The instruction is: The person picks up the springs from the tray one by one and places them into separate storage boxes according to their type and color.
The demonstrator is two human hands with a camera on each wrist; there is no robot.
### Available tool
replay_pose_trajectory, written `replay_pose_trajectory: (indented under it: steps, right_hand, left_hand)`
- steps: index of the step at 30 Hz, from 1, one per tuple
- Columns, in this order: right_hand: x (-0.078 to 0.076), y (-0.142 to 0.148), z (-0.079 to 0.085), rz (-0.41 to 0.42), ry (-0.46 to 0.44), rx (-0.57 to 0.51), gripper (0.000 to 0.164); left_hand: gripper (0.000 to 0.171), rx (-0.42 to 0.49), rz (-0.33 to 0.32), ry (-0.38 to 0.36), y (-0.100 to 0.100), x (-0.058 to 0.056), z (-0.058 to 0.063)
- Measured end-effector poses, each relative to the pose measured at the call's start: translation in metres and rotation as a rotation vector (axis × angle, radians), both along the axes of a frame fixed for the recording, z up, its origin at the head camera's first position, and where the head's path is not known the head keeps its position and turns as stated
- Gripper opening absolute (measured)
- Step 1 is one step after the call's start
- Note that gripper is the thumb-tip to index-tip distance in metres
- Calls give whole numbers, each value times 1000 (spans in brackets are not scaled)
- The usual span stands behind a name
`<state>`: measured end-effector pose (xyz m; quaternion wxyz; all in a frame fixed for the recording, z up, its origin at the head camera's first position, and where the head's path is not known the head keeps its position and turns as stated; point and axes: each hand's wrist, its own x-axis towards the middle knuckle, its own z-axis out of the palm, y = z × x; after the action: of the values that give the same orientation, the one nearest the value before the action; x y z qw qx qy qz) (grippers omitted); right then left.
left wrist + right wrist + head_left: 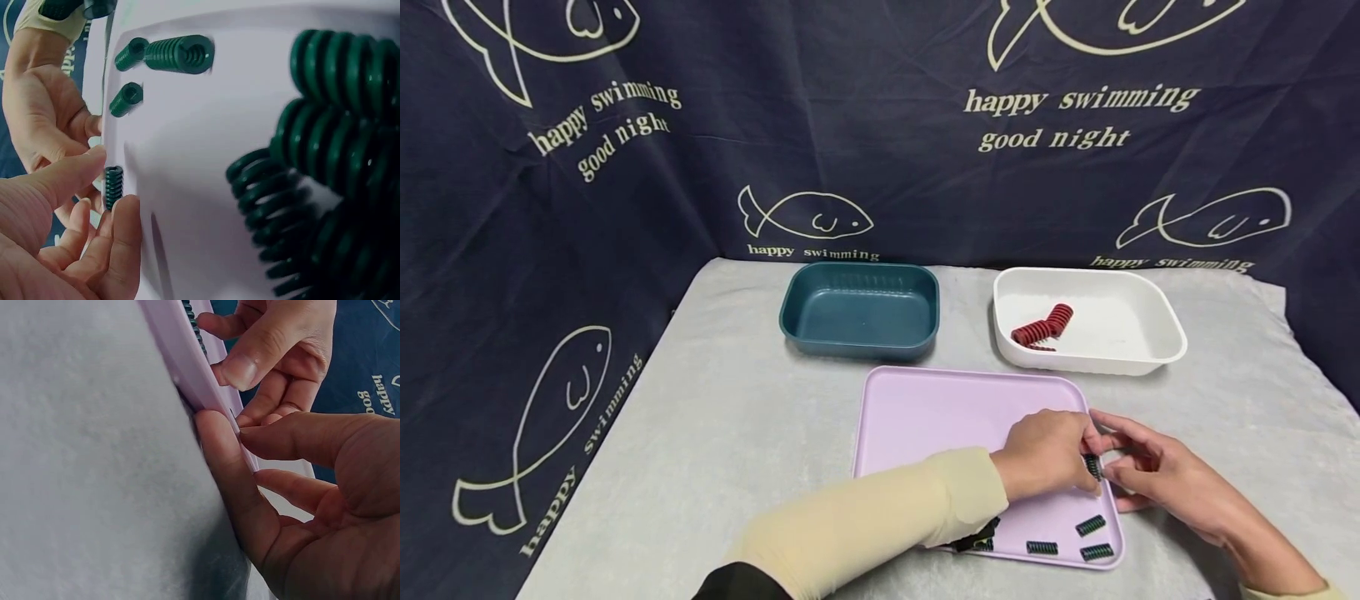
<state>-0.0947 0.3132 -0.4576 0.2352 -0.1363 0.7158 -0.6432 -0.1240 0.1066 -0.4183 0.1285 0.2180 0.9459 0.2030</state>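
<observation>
At the right rim of the lilac tray (940, 417), my left hand (1051, 450) pinches a small dark green coil spring (1092, 465) between thumb and fingers. The left wrist view shows that spring (114, 187) beside the rim, thumb at one end and fingertips at the other. From outside the tray, my right hand (1172, 479) pinches the same rim, its thumb (281, 434) on one side and a finger below. Three green springs, one of them a lying spring (1090, 525), are in the near right corner. More springs (337, 75) are piled nearer my left sleeve, which partly hides them in the head view.
A white bin (1120, 325) behind the tray holds several red springs (1033, 333). To its left stands a teal bin (861, 321). A grey cloth (722, 417) covers the table, and a dark blue printed curtain (925, 167) hangs behind.
</observation>
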Motion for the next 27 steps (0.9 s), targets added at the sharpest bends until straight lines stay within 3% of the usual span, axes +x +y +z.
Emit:
replay_pose_trajectory:
  steps: [13,27]
  right_hand:
    - [2,-2,1,-38,22,38,67]
    - [4,-3,2,-42,34,47,65]
  left_hand:
    - [35,-7,-15,121,-3,-4,-8]
    - [25,73,-12,-18,-22,-13,2]
